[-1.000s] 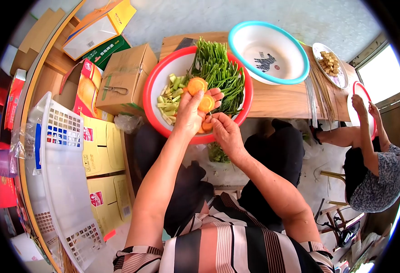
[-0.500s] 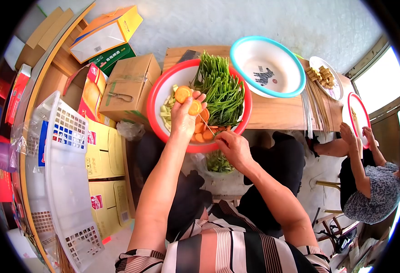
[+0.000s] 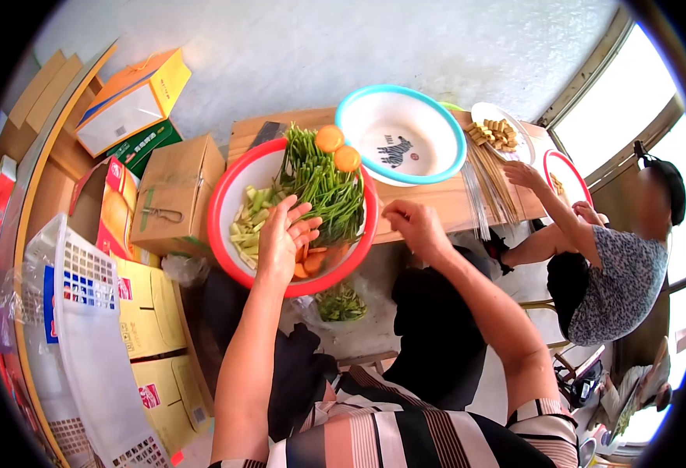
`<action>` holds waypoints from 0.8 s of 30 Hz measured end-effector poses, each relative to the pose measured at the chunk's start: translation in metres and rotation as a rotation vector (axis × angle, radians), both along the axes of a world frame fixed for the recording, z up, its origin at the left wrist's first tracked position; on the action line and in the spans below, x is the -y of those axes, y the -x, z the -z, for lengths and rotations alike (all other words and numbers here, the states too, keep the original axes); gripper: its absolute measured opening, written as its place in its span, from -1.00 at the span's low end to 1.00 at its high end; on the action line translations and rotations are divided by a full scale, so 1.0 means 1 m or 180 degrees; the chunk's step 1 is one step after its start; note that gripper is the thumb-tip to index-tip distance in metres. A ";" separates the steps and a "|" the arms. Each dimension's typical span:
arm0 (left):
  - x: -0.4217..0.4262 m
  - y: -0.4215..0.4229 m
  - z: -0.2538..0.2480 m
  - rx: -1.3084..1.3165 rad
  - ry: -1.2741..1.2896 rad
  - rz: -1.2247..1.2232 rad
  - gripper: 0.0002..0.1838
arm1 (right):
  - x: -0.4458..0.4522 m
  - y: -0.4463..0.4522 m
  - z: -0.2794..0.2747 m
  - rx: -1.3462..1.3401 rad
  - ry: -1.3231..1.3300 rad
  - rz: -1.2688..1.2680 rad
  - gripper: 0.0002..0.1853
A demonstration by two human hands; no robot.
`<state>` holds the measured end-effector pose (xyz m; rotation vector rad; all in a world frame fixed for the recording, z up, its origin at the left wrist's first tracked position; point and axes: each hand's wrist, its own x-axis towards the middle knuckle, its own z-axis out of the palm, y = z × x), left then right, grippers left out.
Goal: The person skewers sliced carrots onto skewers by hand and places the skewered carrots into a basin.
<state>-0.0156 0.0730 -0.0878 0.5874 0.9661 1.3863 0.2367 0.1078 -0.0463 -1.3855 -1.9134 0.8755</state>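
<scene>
My right hand (image 3: 419, 228) is pinched closed to the right of the red-rimmed basin (image 3: 215, 209). Two carrot slices (image 3: 347, 158) show above the greens, in line with those fingers, on a thin skewer that is hard to make out here. My left hand (image 3: 284, 238), palm up with fingers spread, hovers over the basin and holds nothing. Inside the basin lie long green stalks (image 3: 323, 183), pale green cut pieces (image 3: 247, 230) and more carrot slices (image 3: 312, 261), partly hidden by my left hand.
Beside the red basin stands a blue-rimmed basin (image 3: 456, 148). Thin skewers (image 3: 493, 183) lie on the wooden table (image 3: 429, 204), near a plate of brown pieces (image 3: 499, 134). At right another person (image 3: 616, 273) sits by a second red-rimmed dish. Boxes (image 3: 173, 195) and a white crate (image 3: 85, 312) stand left.
My left hand has let go of the carrot slices and opened. The skewered slices have moved up and away over the greens with my right hand. The view has shifted; the other person reaches toward the plate.
</scene>
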 end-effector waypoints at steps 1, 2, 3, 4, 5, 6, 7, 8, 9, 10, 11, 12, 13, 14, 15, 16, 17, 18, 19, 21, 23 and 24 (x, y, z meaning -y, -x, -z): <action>0.000 -0.002 -0.001 0.0003 -0.0034 -0.0011 -0.40 | -0.014 -0.007 0.001 0.0014 -0.0135 0.0050 -0.86; 0.001 -0.003 -0.002 0.0013 -0.0041 -0.0003 -0.40 | -0.028 -0.015 0.005 0.0025 -0.0265 0.0093 -0.86; 0.001 -0.005 -0.003 -0.0015 -0.0069 0.0024 -0.40 | -0.043 -0.022 0.006 0.0117 -0.0375 0.0091 -0.87; 0.001 -0.006 -0.004 -0.0045 -0.0097 0.0048 -0.41 | -0.060 -0.031 0.013 0.0134 -0.0344 0.0137 -0.88; 0.001 -0.007 -0.005 -0.0036 -0.0102 0.0047 -0.43 | -0.073 -0.036 0.013 0.0273 -0.0280 0.0257 -0.88; 0.000 -0.007 -0.004 -0.0035 -0.0106 0.0050 -0.43 | -0.085 -0.041 0.014 0.0411 -0.0215 0.0376 -0.88; 0.000 -0.008 -0.003 -0.0067 -0.0122 0.0113 -0.44 | -0.099 -0.048 0.020 0.0409 -0.0219 0.0378 -0.88; -0.001 -0.009 -0.003 -0.0099 -0.0137 0.0176 -0.46 | -0.113 -0.055 0.029 0.0534 -0.0238 0.0473 -0.86; -0.001 -0.010 -0.004 -0.0127 -0.0111 0.0169 -0.48 | -0.128 -0.061 0.039 0.0658 -0.0254 0.0568 -0.85; -0.002 -0.011 -0.006 -0.0127 -0.0108 0.0173 -0.48 | -0.142 -0.065 0.046 0.0659 -0.0250 0.0571 -0.85; -0.002 -0.012 -0.007 -0.0152 -0.0089 0.0222 -0.49 | -0.154 -0.068 0.052 0.0917 -0.0076 0.0733 -0.84; -0.003 -0.013 -0.008 -0.0176 -0.0070 0.0274 -0.50 | -0.165 -0.072 0.058 0.1174 0.0102 0.0896 -0.83; -0.003 -0.014 -0.010 -0.0187 -0.0029 0.0272 -0.53 | -0.174 -0.075 0.063 0.1423 0.0101 0.0891 -0.79; -0.004 -0.015 -0.010 -0.0186 -0.0025 0.0288 -0.53 | -0.184 -0.077 0.069 0.1424 0.0108 0.0906 -0.79; -0.006 -0.016 -0.010 -0.0270 -0.0021 0.0305 -0.55 | -0.193 -0.078 0.075 0.1693 0.0110 0.1011 -0.75; -0.006 -0.016 -0.010 -0.0360 -0.0012 0.0313 -0.57 | -0.201 -0.076 0.079 0.1957 0.0116 0.1104 -0.70; -0.007 -0.017 -0.011 -0.0444 -0.0033 0.0336 -0.59 | -0.209 -0.076 0.082 0.1947 0.0131 0.1104 -0.70; -0.008 -0.016 -0.010 -0.0457 -0.0020 0.0341 -0.59 | -0.216 -0.076 0.085 0.2119 0.0253 0.1189 -0.67; -0.009 -0.016 -0.009 -0.0550 -0.0042 0.0390 -0.60 | -0.220 -0.073 0.085 0.2291 0.0375 0.1270 -0.64; -0.011 -0.016 -0.009 -0.0672 -0.0091 0.0443 -0.60 | -0.227 -0.072 0.083 0.2349 0.0428 0.1301 -0.64; -0.013 -0.017 -0.009 -0.0716 -0.0071 0.0432 -0.61 | -0.231 -0.073 0.085 0.2413 0.0482 0.1342 -0.63; -0.013 -0.017 -0.009 -0.0750 -0.0068 0.0417 -0.61 | -0.233 -0.074 0.087 0.2485 0.0449 0.1367 -0.68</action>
